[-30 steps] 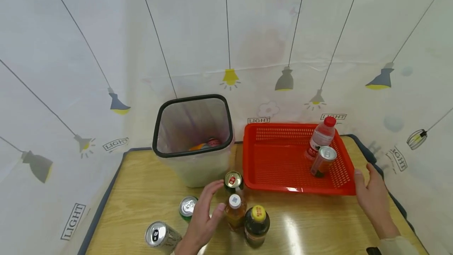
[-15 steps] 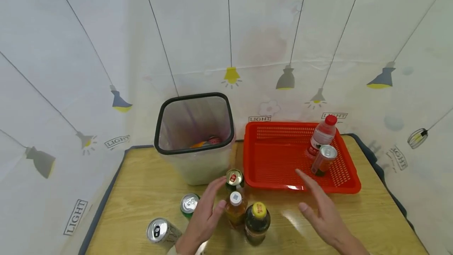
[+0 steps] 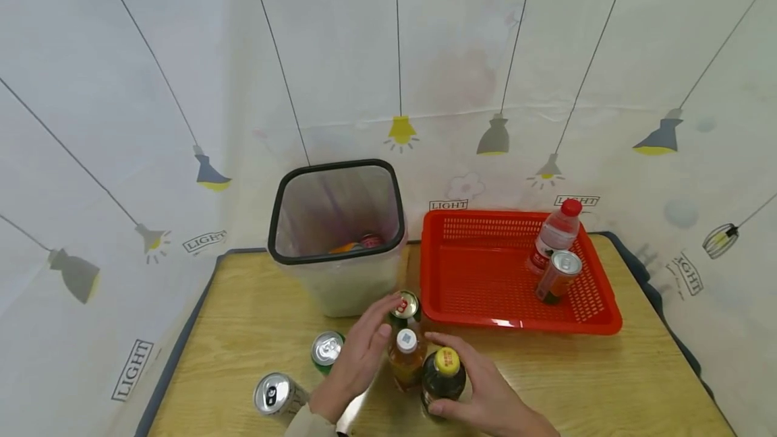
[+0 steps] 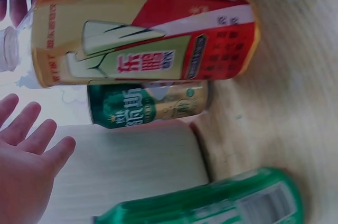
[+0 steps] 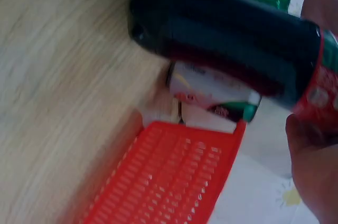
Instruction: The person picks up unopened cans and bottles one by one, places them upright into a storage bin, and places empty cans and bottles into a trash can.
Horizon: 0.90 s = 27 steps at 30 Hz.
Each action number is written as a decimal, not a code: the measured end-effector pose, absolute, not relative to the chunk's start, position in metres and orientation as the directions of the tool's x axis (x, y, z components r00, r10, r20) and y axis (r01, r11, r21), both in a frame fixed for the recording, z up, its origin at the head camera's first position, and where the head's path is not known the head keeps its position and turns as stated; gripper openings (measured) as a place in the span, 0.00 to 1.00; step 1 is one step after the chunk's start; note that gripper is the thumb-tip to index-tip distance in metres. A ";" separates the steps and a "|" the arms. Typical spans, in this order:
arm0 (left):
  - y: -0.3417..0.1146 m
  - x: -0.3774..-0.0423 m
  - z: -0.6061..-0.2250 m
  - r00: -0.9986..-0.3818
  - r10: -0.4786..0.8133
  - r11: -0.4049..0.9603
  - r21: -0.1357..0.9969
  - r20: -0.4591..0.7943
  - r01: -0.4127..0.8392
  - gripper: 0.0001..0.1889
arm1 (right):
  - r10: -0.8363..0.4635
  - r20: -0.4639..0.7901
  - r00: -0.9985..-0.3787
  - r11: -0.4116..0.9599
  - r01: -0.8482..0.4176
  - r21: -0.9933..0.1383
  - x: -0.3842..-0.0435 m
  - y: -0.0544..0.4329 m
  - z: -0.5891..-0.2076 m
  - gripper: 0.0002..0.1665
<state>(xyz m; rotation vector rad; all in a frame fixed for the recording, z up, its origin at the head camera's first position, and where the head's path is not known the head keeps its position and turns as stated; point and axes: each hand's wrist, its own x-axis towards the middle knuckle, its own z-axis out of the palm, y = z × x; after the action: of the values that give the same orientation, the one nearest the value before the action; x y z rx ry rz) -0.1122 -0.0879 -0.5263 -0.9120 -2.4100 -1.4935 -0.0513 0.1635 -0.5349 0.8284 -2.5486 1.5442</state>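
Note:
A dark bottle with a yellow cap [image 3: 442,383] stands on the table, my right hand [image 3: 485,393] gripping it with thumb and fingers on opposite sides. In the right wrist view this dark bottle [image 5: 227,34] shows a red label near the hand. My left hand [image 3: 358,359] has its fingers extended beside an amber drink bottle with a white cap [image 3: 405,364] and a green-and-gold can [image 3: 405,307]. The left wrist view shows spread fingers [image 4: 33,134] apart from that can [image 4: 150,105]. Left of this hand are a green can [image 3: 328,349] and a grey can [image 3: 276,394].
Behind the cans stands a pale bin with a black rim [image 3: 336,259], holding a few colourful items. A red plastic basket [image 3: 473,282] is at the back right, with a red-capped bottle [image 3: 555,231] and a drink can [image 3: 558,278] in it.
My right hand has come from the basket's right side leftward to the dark bottle and taken hold of it. My left hand has shifted slightly toward the green-and-gold can.

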 end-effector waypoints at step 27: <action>-0.085 -0.105 -0.545 -0.773 0.375 0.304 0.720 0.511 0.624 0.22 | 0.087 0.562 -0.822 0.340 -0.506 -0.793 -0.050 0.242 -0.433 0.28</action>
<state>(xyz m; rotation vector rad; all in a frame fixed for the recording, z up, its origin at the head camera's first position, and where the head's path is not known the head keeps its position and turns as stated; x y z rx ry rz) -0.1050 -0.0848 -0.5448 -0.9127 -2.3254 -1.4577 -0.0495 0.2422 -0.4326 0.3658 -2.0911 1.5086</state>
